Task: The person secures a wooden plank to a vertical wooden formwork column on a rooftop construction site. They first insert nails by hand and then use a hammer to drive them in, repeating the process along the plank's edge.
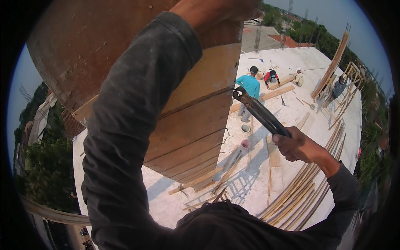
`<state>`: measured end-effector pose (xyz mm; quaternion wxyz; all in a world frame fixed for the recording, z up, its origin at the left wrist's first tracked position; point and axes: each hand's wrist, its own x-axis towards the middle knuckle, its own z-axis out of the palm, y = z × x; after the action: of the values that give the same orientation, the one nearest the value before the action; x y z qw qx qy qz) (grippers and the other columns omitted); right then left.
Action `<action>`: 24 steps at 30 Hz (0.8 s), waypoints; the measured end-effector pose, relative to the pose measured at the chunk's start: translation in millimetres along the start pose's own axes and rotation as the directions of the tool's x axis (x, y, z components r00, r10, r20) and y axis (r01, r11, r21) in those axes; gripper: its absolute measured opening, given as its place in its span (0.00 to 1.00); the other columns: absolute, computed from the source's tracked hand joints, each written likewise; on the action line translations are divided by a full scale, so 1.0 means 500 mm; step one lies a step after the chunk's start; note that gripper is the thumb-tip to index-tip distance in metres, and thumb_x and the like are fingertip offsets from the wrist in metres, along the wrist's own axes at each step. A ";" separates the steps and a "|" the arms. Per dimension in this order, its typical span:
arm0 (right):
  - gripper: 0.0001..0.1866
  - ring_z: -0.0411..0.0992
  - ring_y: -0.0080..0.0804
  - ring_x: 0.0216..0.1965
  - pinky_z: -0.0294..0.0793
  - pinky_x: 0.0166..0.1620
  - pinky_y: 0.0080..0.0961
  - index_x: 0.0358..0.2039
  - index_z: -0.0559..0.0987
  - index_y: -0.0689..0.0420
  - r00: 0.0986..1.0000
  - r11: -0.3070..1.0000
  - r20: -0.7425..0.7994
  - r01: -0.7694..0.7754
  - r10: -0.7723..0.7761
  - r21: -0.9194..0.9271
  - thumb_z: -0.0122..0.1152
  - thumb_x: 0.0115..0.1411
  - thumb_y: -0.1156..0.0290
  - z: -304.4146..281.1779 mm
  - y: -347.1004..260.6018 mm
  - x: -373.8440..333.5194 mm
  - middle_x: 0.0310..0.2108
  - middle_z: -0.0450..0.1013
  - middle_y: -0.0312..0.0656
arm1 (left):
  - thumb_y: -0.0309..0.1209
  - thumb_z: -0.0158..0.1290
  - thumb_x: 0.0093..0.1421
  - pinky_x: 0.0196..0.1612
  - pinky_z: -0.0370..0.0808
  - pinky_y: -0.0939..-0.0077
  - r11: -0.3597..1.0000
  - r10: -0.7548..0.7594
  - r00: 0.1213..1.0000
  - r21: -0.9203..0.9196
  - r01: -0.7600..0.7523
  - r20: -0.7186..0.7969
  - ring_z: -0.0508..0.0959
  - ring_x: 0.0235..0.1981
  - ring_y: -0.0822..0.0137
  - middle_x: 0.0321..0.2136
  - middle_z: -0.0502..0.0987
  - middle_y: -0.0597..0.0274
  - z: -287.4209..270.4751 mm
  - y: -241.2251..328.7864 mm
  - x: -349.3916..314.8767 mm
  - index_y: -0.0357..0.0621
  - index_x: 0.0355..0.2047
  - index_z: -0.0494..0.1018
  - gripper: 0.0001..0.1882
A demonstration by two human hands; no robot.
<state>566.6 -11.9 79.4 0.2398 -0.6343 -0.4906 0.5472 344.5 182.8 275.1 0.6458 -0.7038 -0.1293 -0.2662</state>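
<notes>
A tall wooden formwork box [187, 129] of brown boards rises in front of me. My left arm reaches up across it, and my left hand [227, 10] is at its upper right edge, partly cut off by the top of the view. The fingers of that hand are mostly hidden. On the right, my right hand [293, 146] is closed around the black handles of pincers [262, 111]. The pincers' rounded metal jaws point up and left, close to the formwork's right side.
Far below lies a pale concrete roof slab [287, 62]. A person in a turquoise shirt [250, 85] and several other people are there among planks. Long bamboo poles [300, 187] lie at the lower right, near a pink bucket [245, 144]. A wooden frame [348, 89] stands at far right.
</notes>
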 end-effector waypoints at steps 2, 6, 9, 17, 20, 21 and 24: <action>0.19 0.55 0.13 0.16 0.54 0.19 0.19 0.41 0.72 0.57 0.994 0.982 0.105 -0.057 0.039 0.178 0.62 0.71 0.52 0.001 0.018 0.013 0.20 0.57 0.23 | 0.55 0.59 0.60 0.73 0.53 0.50 0.999 -0.004 0.998 -0.047 0.007 0.060 0.79 0.51 0.62 0.32 0.86 0.61 0.001 -0.001 -0.005 0.48 0.28 0.87 0.23; 0.19 0.52 0.11 0.17 0.50 0.18 0.17 0.48 0.74 0.55 0.970 0.919 0.241 -0.126 0.035 0.375 0.62 0.71 0.53 0.013 0.056 0.041 0.21 0.55 0.22 | 0.56 0.59 0.60 0.73 0.53 0.50 0.998 0.004 1.000 -0.066 -0.004 0.012 0.79 0.52 0.62 0.33 0.86 0.62 0.009 0.003 -0.014 0.49 0.28 0.87 0.23; 0.16 0.52 0.12 0.18 0.50 0.18 0.16 0.49 0.74 0.56 0.971 0.887 0.238 -0.096 -0.017 0.452 0.60 0.72 0.58 0.020 0.067 0.044 0.22 0.58 0.25 | 0.49 0.59 0.60 0.72 0.55 0.52 0.998 -0.036 0.989 -0.062 0.028 -0.142 0.79 0.49 0.62 0.32 0.86 0.61 0.023 0.012 -0.005 0.49 0.27 0.86 0.18; 0.17 0.72 0.22 0.19 0.69 0.23 0.21 0.48 0.74 0.63 0.960 0.965 -0.101 0.256 -0.260 -0.050 0.51 0.74 0.60 0.009 0.032 -0.007 0.24 0.71 0.35 | 0.36 0.57 0.55 0.67 0.60 0.58 0.992 -0.096 0.986 -0.093 0.084 -0.134 0.80 0.43 0.63 0.26 0.85 0.63 0.050 0.034 -0.006 0.51 0.22 0.85 0.10; 0.14 0.76 0.23 0.24 0.76 0.30 0.23 0.50 0.74 0.63 0.960 0.963 -0.154 0.206 -0.233 -0.174 0.49 0.76 0.65 0.007 0.014 0.004 0.27 0.75 0.38 | 0.35 0.57 0.56 0.67 0.61 0.59 0.994 -0.074 0.993 -0.090 0.065 -0.097 0.81 0.42 0.64 0.25 0.84 0.63 0.057 0.027 -0.006 0.52 0.21 0.84 0.10; 0.13 0.77 0.24 0.26 0.77 0.32 0.24 0.51 0.74 0.63 0.955 0.958 -0.209 0.160 -0.211 -0.238 0.49 0.76 0.66 0.008 0.008 0.005 0.28 0.76 0.38 | 0.35 0.57 0.56 0.67 0.61 0.59 0.994 -0.064 0.994 -0.093 0.056 -0.085 0.81 0.41 0.64 0.25 0.84 0.63 0.060 0.026 -0.003 0.52 0.21 0.84 0.10; 0.15 0.80 0.27 0.31 0.80 0.37 0.28 0.55 0.73 0.63 0.919 0.891 -0.179 0.270 -0.352 -0.364 0.45 0.77 0.68 0.017 0.001 0.001 0.32 0.80 0.42 | 0.35 0.57 0.56 0.66 0.62 0.60 0.985 -0.130 0.980 -0.133 0.111 -0.148 0.81 0.40 0.64 0.24 0.84 0.62 0.065 0.033 0.004 0.53 0.21 0.84 0.09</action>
<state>558.9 -13.8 76.3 0.2721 -0.6396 -0.6387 0.3300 361.3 212.0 261.6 0.5915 -0.7105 -0.1040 -0.3668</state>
